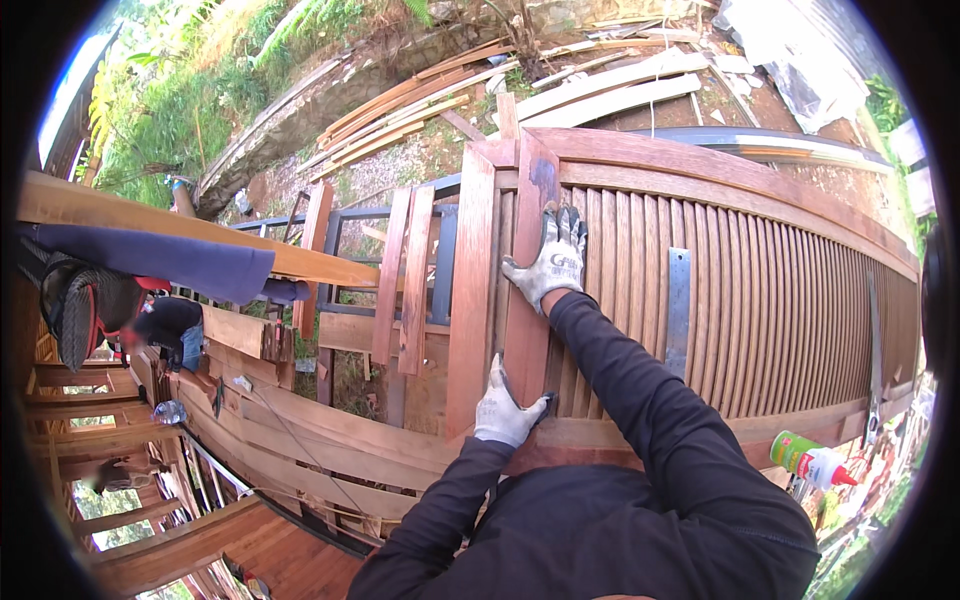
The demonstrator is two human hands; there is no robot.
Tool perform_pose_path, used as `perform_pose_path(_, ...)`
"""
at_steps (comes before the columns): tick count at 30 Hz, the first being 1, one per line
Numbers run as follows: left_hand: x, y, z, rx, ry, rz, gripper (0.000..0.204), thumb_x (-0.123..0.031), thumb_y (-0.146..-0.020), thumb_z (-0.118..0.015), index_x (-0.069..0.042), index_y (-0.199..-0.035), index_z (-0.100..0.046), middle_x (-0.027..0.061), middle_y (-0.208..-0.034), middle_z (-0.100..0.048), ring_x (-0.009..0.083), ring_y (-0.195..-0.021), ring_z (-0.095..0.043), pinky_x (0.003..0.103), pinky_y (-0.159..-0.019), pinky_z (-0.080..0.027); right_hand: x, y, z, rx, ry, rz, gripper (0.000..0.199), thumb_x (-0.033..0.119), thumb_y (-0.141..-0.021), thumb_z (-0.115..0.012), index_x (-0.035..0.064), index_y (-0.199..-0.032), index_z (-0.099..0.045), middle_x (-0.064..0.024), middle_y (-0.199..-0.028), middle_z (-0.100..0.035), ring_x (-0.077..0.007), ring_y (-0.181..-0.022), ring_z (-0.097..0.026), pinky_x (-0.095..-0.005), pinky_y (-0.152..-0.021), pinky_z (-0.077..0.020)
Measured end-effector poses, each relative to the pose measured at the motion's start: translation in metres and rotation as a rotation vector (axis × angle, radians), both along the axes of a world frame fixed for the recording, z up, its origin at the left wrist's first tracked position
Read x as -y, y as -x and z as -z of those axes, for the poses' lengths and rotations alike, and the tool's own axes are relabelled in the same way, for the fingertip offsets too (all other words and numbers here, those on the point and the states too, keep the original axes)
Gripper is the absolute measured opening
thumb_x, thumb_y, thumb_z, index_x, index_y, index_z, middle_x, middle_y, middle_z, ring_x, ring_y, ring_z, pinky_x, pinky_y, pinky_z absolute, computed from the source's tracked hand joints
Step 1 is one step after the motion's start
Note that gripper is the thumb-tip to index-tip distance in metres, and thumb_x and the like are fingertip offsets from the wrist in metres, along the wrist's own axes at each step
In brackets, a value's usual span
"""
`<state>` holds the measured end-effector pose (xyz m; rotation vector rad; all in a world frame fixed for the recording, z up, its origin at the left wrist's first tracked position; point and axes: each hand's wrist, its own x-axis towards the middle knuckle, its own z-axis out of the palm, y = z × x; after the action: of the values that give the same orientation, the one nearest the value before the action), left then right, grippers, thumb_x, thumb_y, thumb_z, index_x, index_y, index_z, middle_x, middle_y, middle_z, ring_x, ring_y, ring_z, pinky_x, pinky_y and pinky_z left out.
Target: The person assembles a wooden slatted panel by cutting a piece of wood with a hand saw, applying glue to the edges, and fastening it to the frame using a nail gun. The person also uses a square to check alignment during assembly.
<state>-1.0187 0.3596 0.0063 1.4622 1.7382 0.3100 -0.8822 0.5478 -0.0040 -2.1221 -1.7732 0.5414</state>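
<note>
A reddish wooden board (527, 300) stands on edge along the left side of a large louvred wooden panel (760, 300). My right hand (551, 262), in a grey work glove, lies flat with fingers spread on the upper part of that board. My left hand (506, 408), gloved too, grips the board's lower end with its fingers curled round the edge. A second, similar plank (470, 300) lies just left of the board. Both my sleeves are black.
A flat metal strip (678, 310) lies on the slats. A green glue bottle with a red tip (812, 460) sits at the lower right. Loose planks (405, 280) lean on a dark metal frame (445, 250). Another person (165, 330) works at the left; timber lies on the ground beyond.
</note>
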Motion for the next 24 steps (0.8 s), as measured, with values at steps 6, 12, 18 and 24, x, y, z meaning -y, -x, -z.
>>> perform_pose_path(6, 0.002, 0.001, 0.005, -0.029, -0.026, 0.011, 0.114, -0.038, -0.077, -0.086, 0.003, -0.157, -0.016, 0.0322, -0.147, -0.047, 0.042, -0.134, -0.052, 0.045, -0.109, -0.045, -0.002, 0.0, 0.002, -0.005, 0.026, -0.006, 0.117, 0.059, -0.079, -0.073, 0.0, -0.162, -0.014, -0.0241, -0.166, -0.017, -0.0377, -0.156, -0.011, -0.0453, -0.128, -0.0054)
perform_pose_path(12, 0.001, 0.0, 0.004, -0.018, -0.023, 0.0, 0.112, -0.039, -0.078, -0.085, 0.003, -0.156, -0.018, 0.0321, -0.147, -0.047, 0.042, -0.134, -0.052, 0.044, -0.109, -0.044, -0.003, -0.002, -0.006, 0.014, 0.079, -0.032, 0.116, 0.061, -0.082, -0.068, -0.0033, -0.161, -0.013, -0.0244, -0.167, -0.017, -0.035, -0.157, -0.01, -0.0454, -0.128, -0.0026)
perform_pose_path(18, -0.002, -0.003, 0.001, -0.02, 0.002, -0.004, 0.111, -0.039, -0.078, -0.085, 0.002, -0.157, -0.018, 0.0327, -0.147, -0.047, 0.0421, -0.135, -0.052, 0.044, -0.11, -0.044, -0.006, -0.001, -0.002, 0.009, 0.044, -0.017, 0.118, 0.06, -0.079, -0.073, 0.0003, -0.161, -0.015, -0.0237, -0.166, -0.019, -0.0356, -0.156, -0.013, -0.0439, -0.128, -0.0053)
perform_pose_path(24, 0.0, -0.001, 0.001, -0.007, -0.024, 0.014, 0.113, -0.039, -0.078, -0.085, 0.001, -0.157, -0.016, 0.0329, -0.147, -0.047, 0.0423, -0.135, -0.051, 0.045, -0.111, -0.043, -0.004, -0.001, -0.003, 0.013, 0.07, -0.01, 0.117, 0.06, -0.079, -0.073, 0.0005, -0.161, -0.016, -0.0238, -0.166, -0.02, -0.0349, -0.156, -0.016, -0.0438, -0.128, -0.0056)
